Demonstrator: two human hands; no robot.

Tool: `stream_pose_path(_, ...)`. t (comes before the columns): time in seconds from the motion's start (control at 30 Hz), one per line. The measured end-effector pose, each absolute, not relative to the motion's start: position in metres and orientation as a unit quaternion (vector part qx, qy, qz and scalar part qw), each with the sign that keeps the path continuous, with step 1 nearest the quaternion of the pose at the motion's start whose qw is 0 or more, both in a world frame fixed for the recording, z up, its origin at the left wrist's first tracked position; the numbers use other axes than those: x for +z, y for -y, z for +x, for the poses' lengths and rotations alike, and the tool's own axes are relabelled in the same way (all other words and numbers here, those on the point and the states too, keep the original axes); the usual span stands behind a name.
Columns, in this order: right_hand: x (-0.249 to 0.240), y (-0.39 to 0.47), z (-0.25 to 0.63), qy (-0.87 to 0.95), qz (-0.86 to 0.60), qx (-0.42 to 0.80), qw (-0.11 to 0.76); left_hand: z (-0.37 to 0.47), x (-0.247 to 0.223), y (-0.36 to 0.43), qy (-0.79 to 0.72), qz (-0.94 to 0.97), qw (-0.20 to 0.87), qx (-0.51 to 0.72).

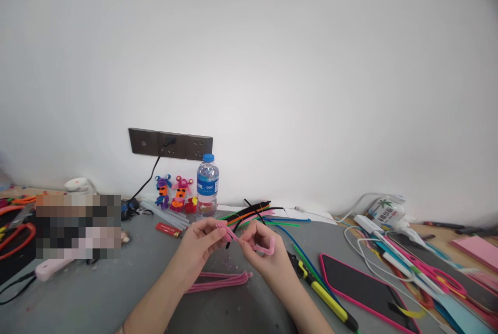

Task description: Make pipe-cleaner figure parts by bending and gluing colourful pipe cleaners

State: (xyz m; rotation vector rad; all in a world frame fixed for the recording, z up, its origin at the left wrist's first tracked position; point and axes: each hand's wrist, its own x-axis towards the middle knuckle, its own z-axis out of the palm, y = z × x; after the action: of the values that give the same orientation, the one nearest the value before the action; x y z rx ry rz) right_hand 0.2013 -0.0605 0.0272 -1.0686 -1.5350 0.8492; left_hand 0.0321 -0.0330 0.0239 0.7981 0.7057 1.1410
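Note:
A pink pipe cleaner [268, 247] runs between my two hands, its free end bent into a hook past the right fingers. My left hand [202, 245] is closed, pinching a folded bundle of it between thumb and fingers. Close beside it, my right hand [260, 251] grips the same pipe cleaner at the thumb and fingertips. Below the hands lies a bunch of folded pink pipe cleaners [221, 283] on the grey mat [233, 310], partly behind the left forearm. Behind the hands is a pile of black, orange and green pipe cleaners [249, 211].
A water bottle [207, 186] stands at the back near two pipe-cleaner figures [179, 194]. On the right lie a yellow hot-glue gun or cutter-like tool [329, 300], a pink-edged phone [365, 290], cables and pink scissors [447, 279]. Orange-handled scissors [21, 243] lie far left, beside a pixelated patch.

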Motion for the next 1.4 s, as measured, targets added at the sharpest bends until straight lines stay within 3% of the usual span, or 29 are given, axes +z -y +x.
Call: stream_pose_path(1.4, 0.0279, 0.0603, 0.2095, 0.683, -0.441, 0.340, 0.472, 0.0322, 0.0253, 0.0361, -0.326, 0.420, 0.693, 0.487)
